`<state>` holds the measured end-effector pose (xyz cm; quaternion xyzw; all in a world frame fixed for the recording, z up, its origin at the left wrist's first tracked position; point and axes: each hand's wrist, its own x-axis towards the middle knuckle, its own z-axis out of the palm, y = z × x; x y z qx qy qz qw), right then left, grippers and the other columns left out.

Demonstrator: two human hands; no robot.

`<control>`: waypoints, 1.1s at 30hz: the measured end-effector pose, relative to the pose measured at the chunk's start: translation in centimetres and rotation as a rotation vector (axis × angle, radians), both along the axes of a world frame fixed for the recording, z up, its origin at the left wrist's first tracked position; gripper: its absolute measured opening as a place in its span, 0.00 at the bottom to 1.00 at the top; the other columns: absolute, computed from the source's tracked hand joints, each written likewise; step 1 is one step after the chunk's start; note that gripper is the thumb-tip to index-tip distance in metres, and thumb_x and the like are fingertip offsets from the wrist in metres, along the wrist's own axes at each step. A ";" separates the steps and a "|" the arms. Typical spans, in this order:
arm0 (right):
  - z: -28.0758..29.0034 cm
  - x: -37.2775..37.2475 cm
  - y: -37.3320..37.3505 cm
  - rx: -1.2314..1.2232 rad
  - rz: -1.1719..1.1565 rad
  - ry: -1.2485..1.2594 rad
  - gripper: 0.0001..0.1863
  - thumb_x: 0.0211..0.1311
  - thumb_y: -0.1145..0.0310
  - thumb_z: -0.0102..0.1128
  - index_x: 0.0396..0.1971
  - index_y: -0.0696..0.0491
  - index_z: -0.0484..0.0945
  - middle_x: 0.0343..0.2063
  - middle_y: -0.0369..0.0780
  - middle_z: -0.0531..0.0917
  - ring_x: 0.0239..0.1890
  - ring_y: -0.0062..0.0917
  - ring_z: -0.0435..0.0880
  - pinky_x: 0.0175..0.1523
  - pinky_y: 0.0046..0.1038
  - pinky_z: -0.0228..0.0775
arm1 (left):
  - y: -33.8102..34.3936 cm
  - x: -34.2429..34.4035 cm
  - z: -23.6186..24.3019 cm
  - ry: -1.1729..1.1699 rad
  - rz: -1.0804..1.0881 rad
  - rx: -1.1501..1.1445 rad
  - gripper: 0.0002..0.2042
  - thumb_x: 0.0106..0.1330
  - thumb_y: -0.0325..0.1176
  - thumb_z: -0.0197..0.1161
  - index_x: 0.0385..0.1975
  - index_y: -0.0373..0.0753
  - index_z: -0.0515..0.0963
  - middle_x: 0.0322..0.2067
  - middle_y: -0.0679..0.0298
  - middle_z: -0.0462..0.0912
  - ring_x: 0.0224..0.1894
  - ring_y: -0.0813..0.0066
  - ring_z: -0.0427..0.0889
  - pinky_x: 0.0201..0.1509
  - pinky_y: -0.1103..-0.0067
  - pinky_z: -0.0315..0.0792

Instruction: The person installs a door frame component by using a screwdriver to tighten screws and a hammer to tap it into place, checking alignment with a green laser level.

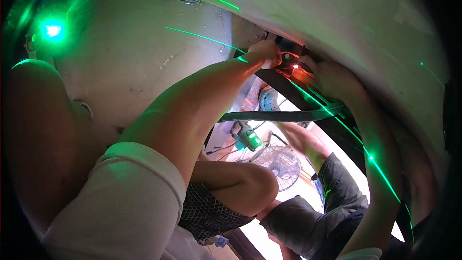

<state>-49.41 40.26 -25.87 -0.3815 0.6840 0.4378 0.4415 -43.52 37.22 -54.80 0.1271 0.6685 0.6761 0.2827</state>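
My left hand (265, 54) is closed, knuckles up, at a dark gap beside the curved pale panel. Whatever lies in its fingers is hidden. To its right, my right hand (332, 78) curls its fingers around an orange object (303, 75) whose kind I cannot make out. A small red light (295, 67) glows beside that object, and reddish light fills the gap between both hands. Below the hands runs a dark beam (308, 97). A bright green laser line crosses this beam and my right forearm.
A green light source (52, 30) glows at the far left. Below the dark crossbar (279, 115) are a round wire fan (278, 167), a green-lit tool (248, 137) and a clog (268, 99). Legs in grey shorts (296, 226) and a knee above patterned shorts (211, 212) fill the lower middle.
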 end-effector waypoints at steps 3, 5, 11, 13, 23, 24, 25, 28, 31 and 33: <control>-0.1 0.2 -2.1 0.127 -0.085 0.017 0.25 0.77 0.55 0.53 0.69 0.42 0.66 0.29 0.50 0.88 0.31 0.46 0.89 0.41 0.49 0.79 | 0.1 0.4 -0.2 -0.024 0.000 0.029 0.11 0.59 0.45 0.73 0.39 0.53 0.93 0.40 0.59 0.92 0.45 0.54 0.90 0.52 0.62 0.84; 0.0 0.2 -2.1 0.128 -0.131 0.008 0.25 0.77 0.55 0.54 0.70 0.42 0.66 0.28 0.50 0.88 0.31 0.47 0.89 0.40 0.50 0.79 | 0.1 0.3 -0.1 -0.038 0.006 0.016 0.11 0.59 0.45 0.74 0.39 0.54 0.93 0.40 0.59 0.92 0.46 0.53 0.90 0.52 0.61 0.84; 0.0 0.0 -2.7 0.162 -0.224 -0.007 0.26 0.77 0.57 0.54 0.71 0.41 0.65 0.28 0.52 0.87 0.30 0.49 0.88 0.39 0.52 0.78 | 0.7 0.0 -0.2 -0.087 0.029 -0.052 0.11 0.57 0.46 0.74 0.40 0.58 0.93 0.42 0.60 0.92 0.46 0.54 0.91 0.52 0.62 0.84; 0.0 -0.1 -2.7 0.169 -0.246 -0.013 0.27 0.75 0.60 0.54 0.71 0.42 0.66 0.29 0.53 0.87 0.31 0.49 0.89 0.38 0.52 0.78 | 0.6 -0.1 0.1 -0.102 0.041 -0.079 0.11 0.57 0.46 0.74 0.39 0.58 0.93 0.42 0.60 0.92 0.46 0.54 0.91 0.52 0.62 0.85; -0.2 -0.1 -0.5 0.106 -0.175 0.062 0.29 0.73 0.67 0.52 0.74 0.43 0.70 0.45 0.53 0.88 0.43 0.41 0.90 0.46 0.45 0.83 | 0.8 -0.9 -1.0 -0.088 -0.042 -0.022 0.18 0.63 0.43 0.72 0.50 0.41 0.87 0.51 0.50 0.89 0.53 0.48 0.89 0.56 0.59 0.84; -0.4 -0.7 -0.3 0.257 -0.257 0.040 0.29 0.76 0.70 0.46 0.76 0.42 0.69 0.52 0.50 0.86 0.47 0.38 0.89 0.51 0.41 0.83 | 0.7 -1.0 -0.9 -0.081 -0.036 -0.018 0.17 0.62 0.42 0.73 0.47 0.42 0.88 0.49 0.50 0.89 0.52 0.48 0.89 0.55 0.60 0.84; 0.3 -0.9 2.7 0.136 -0.455 0.040 0.29 0.76 0.70 0.45 0.76 0.42 0.69 0.52 0.50 0.86 0.47 0.38 0.89 0.51 0.41 0.83 | 0.9 -1.1 -0.1 -0.065 -0.039 -0.004 0.16 0.61 0.41 0.73 0.45 0.42 0.89 0.48 0.50 0.90 0.50 0.48 0.90 0.54 0.60 0.84; 1.1 0.1 4.2 0.075 -0.116 0.031 0.31 0.73 0.71 0.50 0.76 0.42 0.67 0.42 0.49 0.88 0.39 0.39 0.89 0.43 0.44 0.82 | 1.9 -1.0 1.6 -0.023 -0.056 0.037 0.12 0.60 0.39 0.73 0.39 0.42 0.91 0.43 0.49 0.91 0.46 0.47 0.90 0.51 0.60 0.85; -0.2 -0.4 -1.9 0.131 -0.146 -0.032 0.36 0.61 0.73 0.63 0.71 0.45 0.65 0.29 0.44 0.88 0.29 0.43 0.88 0.34 0.49 0.81 | 2.5 -1.3 0.3 -0.037 0.025 0.052 0.08 0.58 0.38 0.72 0.32 0.41 0.91 0.36 0.47 0.90 0.43 0.45 0.90 0.48 0.60 0.84; -0.1 -0.5 -2.0 0.155 -0.212 -0.010 0.33 0.61 0.73 0.62 0.68 0.47 0.67 0.28 0.47 0.87 0.32 0.45 0.89 0.36 0.50 0.81 | 2.5 -1.7 -0.2 0.139 -0.008 0.029 0.09 0.58 0.39 0.70 0.31 0.40 0.91 0.35 0.46 0.89 0.41 0.44 0.90 0.47 0.58 0.84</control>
